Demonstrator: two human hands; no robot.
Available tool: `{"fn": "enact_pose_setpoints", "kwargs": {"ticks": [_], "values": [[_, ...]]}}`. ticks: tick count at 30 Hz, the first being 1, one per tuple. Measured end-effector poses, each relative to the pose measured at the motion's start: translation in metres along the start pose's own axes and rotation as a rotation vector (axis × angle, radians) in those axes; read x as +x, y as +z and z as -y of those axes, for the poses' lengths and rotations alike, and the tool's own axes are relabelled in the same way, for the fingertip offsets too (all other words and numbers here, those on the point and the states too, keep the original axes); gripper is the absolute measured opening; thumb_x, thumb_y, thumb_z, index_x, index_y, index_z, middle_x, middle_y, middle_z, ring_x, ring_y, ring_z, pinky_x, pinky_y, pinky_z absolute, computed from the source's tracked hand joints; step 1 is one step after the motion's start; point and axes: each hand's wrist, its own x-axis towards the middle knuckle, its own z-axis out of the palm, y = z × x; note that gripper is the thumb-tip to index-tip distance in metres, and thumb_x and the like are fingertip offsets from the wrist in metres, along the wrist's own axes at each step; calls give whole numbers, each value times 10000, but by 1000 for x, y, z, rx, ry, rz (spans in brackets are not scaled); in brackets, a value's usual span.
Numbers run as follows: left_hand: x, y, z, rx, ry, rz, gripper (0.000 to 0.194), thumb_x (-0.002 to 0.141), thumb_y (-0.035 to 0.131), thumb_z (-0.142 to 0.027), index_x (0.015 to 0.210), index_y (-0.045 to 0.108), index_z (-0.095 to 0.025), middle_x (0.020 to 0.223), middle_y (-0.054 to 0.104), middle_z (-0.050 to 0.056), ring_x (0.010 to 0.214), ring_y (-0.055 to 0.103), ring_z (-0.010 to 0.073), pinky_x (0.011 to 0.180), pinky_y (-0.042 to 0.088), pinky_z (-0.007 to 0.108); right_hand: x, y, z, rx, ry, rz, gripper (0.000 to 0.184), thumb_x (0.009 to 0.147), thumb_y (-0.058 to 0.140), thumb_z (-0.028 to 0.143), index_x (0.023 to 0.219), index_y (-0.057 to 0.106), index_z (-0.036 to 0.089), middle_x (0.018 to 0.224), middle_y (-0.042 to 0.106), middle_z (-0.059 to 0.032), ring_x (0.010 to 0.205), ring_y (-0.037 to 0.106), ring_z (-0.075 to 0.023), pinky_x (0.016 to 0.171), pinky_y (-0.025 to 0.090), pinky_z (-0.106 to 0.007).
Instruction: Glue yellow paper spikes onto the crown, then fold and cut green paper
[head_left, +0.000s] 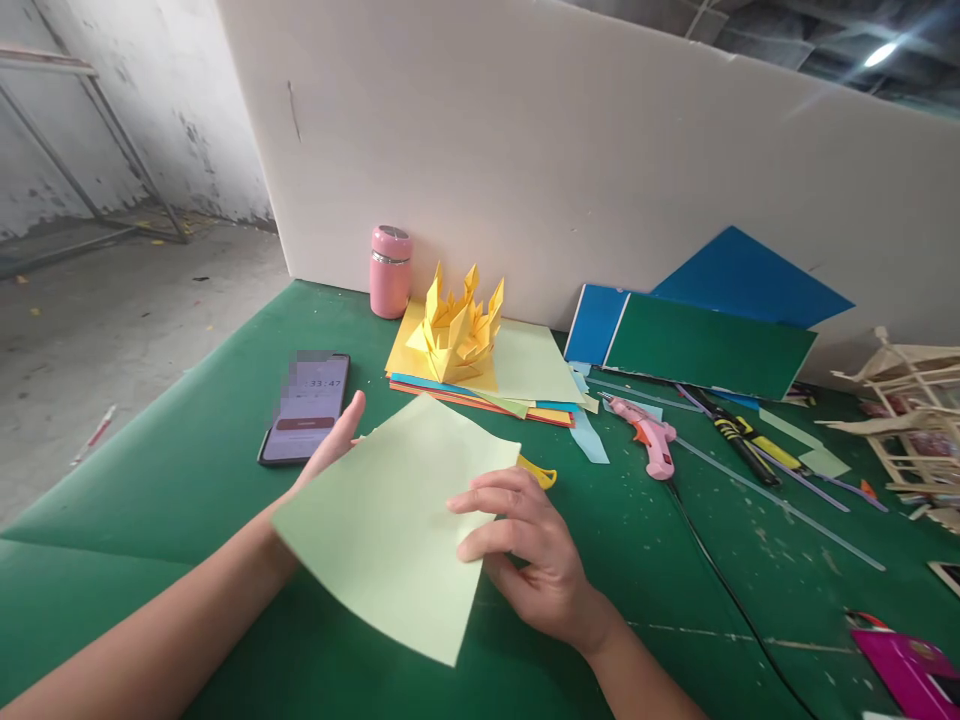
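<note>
A sheet of pale green paper [382, 530] is raised above the table, tilted, with its near edge curving. My right hand [544, 560] grips its right edge, fingers on the front and thumb behind. My left hand [334, 450] is behind the sheet's left side; its thumb stretches up, apart from the paper, and its other fingers are hidden. Just past my right hand, a yellow looped handle [541, 472] shows from under the paper. Beyond the sheet, a yellow folded-paper lotus [461, 335] rests on a stack of coloured paper [529, 365].
A phone [307, 410] lies left of the sheet, a pink flask [391, 275] behind. To the right are a pink glue gun [649, 435] with a black cord, a utility knife [742, 445], glue sticks, green board [709, 345] and a wooden stick model [915, 420]. A white panel [525, 150] bounds the table.
</note>
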Motion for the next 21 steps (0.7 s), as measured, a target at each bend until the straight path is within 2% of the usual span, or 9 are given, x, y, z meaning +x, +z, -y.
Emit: {"fn": "enact_pose_setpoints", "kwargs": {"ticks": [2, 5, 6, 8, 11, 15, 16, 18, 21], "values": [[0, -6, -3, -17, 9, -77, 706, 752, 391, -723, 989, 684, -126, 819, 750, 136, 867, 705, 353, 720, 574, 444, -1, -1, -6, 70, 21, -18, 264, 871, 455, 95, 772, 621, 276, 1029, 684, -2, 1056, 550, -185, 915, 445, -386], [2, -11, -3, -18, 64, -258, 281, 707, 652, -361, 889, 682, -148, 855, 755, 125, 873, 711, 326, 712, 597, 398, -7, 0, -17, 122, 175, -83, 211, 870, 504, 150, 756, 629, 276, 1099, 607, -31, 1086, 525, -198, 939, 432, -405], [3, -12, -3, -10, 97, -305, 216, 675, 676, -263, 860, 675, -151, 868, 755, 125, 869, 714, 315, 709, 603, 384, -9, 2, -21, 151, 250, -119, 174, 868, 528, 189, 756, 630, 274, 1134, 575, -44, 1109, 511, -207, 938, 435, -408], [4, -11, -1, 2, 172, -347, 206, 649, 675, -167, 854, 663, -154, 909, 752, 126, 880, 714, 300, 731, 606, 376, -11, 4, -28, 232, 399, -193, 113, 861, 574, 287, 762, 621, 263, 1199, 521, -68, 1175, 472, -226, 948, 437, -413], [4, -8, 2, 25, 208, -323, 287, 662, 658, -186, 948, 659, -163, 953, 747, 116, 925, 700, 314, 773, 594, 413, -9, 5, -36, 338, 551, -287, 245, 844, 583, 457, 742, 575, 234, 1231, 495, -102, 1231, 444, -249, 966, 431, -419], [2, -5, 6, 99, 207, -224, 357, 637, 672, -266, 984, 678, -182, 969, 748, 106, 949, 683, 342, 755, 578, 427, -3, 6, -37, 422, 652, -336, 385, 785, 588, 592, 722, 518, 218, 1246, 501, -127, 1182, 493, -254, 912, 461, -376], [2, -5, 7, 111, 217, -197, 357, 619, 686, -274, 965, 685, -185, 970, 750, 102, 945, 683, 338, 748, 575, 410, -3, 6, -37, 450, 675, -330, 393, 777, 590, 600, 727, 513, 217, 1196, 533, -124, 1106, 539, -242, 858, 481, -351], [1, -5, 7, 119, 217, -139, 365, 592, 724, -306, 937, 691, -191, 972, 752, 86, 943, 682, 320, 738, 567, 363, -3, 7, -36, 490, 725, -317, 388, 776, 595, 590, 726, 506, 215, 957, 600, -79, 845, 590, -188, 693, 490, -285], [-2, -5, 4, 87, 170, -22, 444, 656, 695, -497, 984, 680, -199, 1009, 744, 72, 941, 679, 295, 720, 556, 325, -4, 7, -34, 479, 779, -319, 368, 767, 627, 537, 672, 485, 212, 611, 467, 37, 548, 430, -110, 496, 372, -217]]}}
